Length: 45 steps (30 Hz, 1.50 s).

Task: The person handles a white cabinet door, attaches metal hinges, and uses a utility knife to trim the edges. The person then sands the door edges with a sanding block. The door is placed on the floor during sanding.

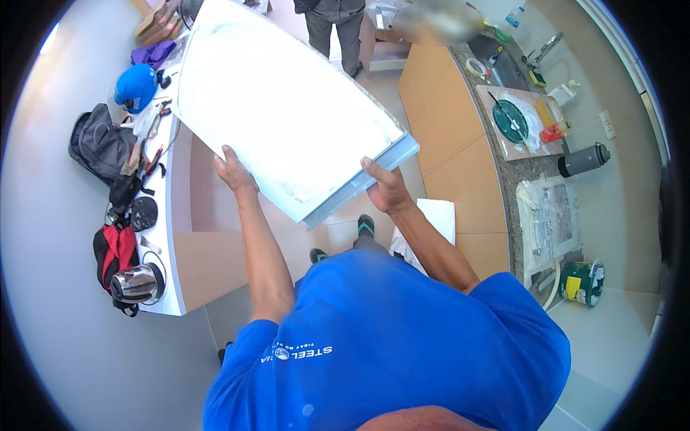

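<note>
Above the floor [343,235] I hold the white panel [280,108], left hand [236,172] gripping its long side, right hand [388,188] clasping its grey near end [345,196], presumably to share its weight.

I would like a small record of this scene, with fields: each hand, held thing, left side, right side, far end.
Left hand: holds white panel by its left edge, thumb on top
Right hand: holds the panel near its right corner, thumb on top
Held thing: panel, grey strip along the near edge
Left side: white counter with blue helmet, steel kettle
Right side: speckled counter with green disc, dark bottle
Far end: another person, standing, partly hidden
</note>
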Motion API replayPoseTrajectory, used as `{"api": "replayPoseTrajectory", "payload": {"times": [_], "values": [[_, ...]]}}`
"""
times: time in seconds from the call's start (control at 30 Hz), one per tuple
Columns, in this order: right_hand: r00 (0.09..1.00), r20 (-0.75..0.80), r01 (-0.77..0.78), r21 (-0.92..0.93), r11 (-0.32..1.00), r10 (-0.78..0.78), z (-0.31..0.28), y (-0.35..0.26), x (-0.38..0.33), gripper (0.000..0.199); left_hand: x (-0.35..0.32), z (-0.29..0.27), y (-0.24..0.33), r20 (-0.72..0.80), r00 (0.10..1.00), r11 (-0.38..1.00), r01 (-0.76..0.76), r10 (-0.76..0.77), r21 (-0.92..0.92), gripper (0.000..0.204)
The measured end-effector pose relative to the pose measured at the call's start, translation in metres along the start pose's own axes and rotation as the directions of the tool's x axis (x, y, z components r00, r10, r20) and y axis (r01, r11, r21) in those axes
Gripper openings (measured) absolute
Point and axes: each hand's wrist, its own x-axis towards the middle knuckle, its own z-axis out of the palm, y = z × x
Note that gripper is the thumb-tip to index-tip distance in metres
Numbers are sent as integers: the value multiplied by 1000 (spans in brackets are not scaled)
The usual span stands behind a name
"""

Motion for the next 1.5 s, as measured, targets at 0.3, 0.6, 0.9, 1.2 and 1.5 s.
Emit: {"api": "replayPoseTrajectory", "payload": {"times": [0.3, 0.6, 0.9, 1.2, 1.5], "values": [[990, 141, 79, -384, 920, -26, 51, -28, -23, 79, -3, -1, -12, -25, 993, 992, 115, -116, -50, 48], [851, 506, 375, -770, 516, 136, 112, -26, -31, 79, -22, 2, -54, 88, 899, 872, 437, -429, -219, 65], [783, 598, 453, -737, 503, 171, 165, -6, -2, 108, -85, 10, -14, 285, 847, 872, 485, -450, -63, 56], [819, 532, 394, -794, 462, 215, 185, 16, 19, 109, -92, 1, -54, 248, 834, 843, 528, -492, -105, 57], [907, 404, 345, -875, 339, 120, 171, 34, 46, 104, -100, 1, -91, 244, 757, 749, 647, -606, -144, 58]]}}
